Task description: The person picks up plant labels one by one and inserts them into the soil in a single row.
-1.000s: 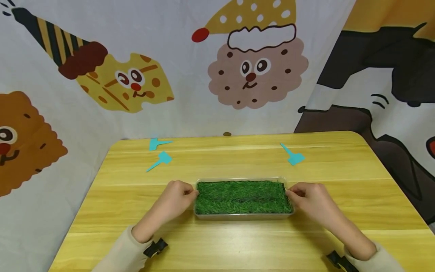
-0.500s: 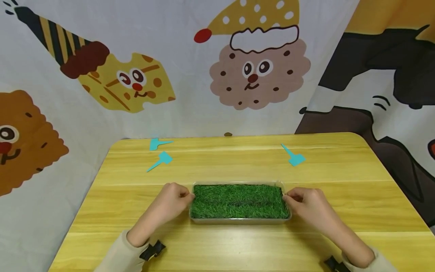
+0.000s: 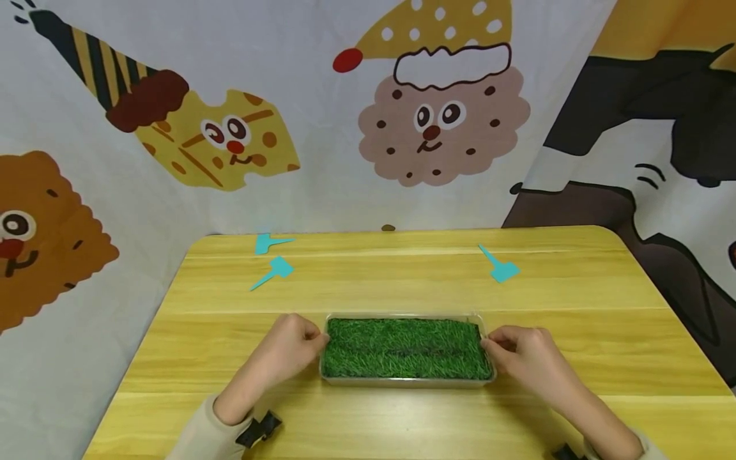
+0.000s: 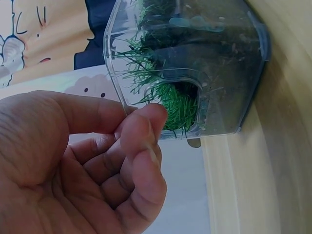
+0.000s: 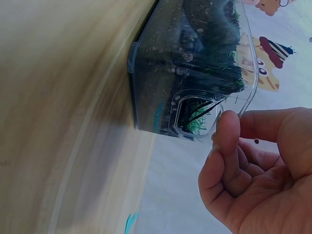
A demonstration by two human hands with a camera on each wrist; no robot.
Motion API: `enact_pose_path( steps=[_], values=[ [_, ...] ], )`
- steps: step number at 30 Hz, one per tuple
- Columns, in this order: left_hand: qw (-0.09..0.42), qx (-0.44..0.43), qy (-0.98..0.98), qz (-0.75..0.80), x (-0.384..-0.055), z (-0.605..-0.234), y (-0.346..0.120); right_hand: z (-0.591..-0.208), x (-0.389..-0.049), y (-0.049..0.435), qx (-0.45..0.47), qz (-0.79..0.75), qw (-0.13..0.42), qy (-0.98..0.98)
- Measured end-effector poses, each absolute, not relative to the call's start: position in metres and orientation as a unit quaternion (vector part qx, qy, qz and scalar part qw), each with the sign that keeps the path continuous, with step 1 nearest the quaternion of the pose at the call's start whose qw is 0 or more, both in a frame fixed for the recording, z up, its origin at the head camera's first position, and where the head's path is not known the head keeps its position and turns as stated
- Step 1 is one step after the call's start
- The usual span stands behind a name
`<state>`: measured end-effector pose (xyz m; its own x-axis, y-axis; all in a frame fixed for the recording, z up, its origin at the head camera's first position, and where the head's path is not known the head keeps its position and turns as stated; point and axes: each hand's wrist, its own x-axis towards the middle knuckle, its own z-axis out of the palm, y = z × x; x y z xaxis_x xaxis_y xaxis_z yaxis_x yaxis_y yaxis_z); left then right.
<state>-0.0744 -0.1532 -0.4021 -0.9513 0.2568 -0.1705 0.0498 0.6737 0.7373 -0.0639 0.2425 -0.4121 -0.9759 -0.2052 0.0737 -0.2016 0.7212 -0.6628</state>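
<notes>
A clear plastic box (image 3: 408,383) sits on the table with green artificial grass (image 3: 405,348) covering its top. In the left wrist view, dark material and small pebble-like bits show through the box wall (image 4: 229,92), and grass blades show at a rounded opening in its end. My left hand (image 3: 290,345) pinches the rim at the left end between thumb and fingers. At the opposite end, my right hand (image 3: 526,354) pinches the rim likewise. The right wrist view shows its thumb and fingertips (image 5: 227,129) beside the end opening, other fingers curled in.
Two teal T-shaped plant labels (image 3: 275,273) lie at the table's back left, and another teal label (image 3: 501,269) lies at the back right. A cloth with cartoon prints (image 3: 328,128) hangs behind the wooden table (image 3: 402,425).
The box has shifted toward the person and slightly to the left, with both hands moving along at its ends. The plant labels have stayed put.
</notes>
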Motion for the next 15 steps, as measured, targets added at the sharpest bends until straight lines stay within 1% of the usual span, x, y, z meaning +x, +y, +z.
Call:
enact_pose_path(
  steps=[10,15],
  values=[
    [0.126,0.104,0.905,0.392,-0.0704,-0.4024,-0.1529,-0.4155,-0.0587,0.2456,-0.12,-0.359,-0.014,0.926],
    [0.118,0.114,0.908,0.386,-0.0692,-0.4033,-0.1517,-0.417,-0.0566,0.2472,-0.128,-0.358,-0.034,0.924]
  ],
)
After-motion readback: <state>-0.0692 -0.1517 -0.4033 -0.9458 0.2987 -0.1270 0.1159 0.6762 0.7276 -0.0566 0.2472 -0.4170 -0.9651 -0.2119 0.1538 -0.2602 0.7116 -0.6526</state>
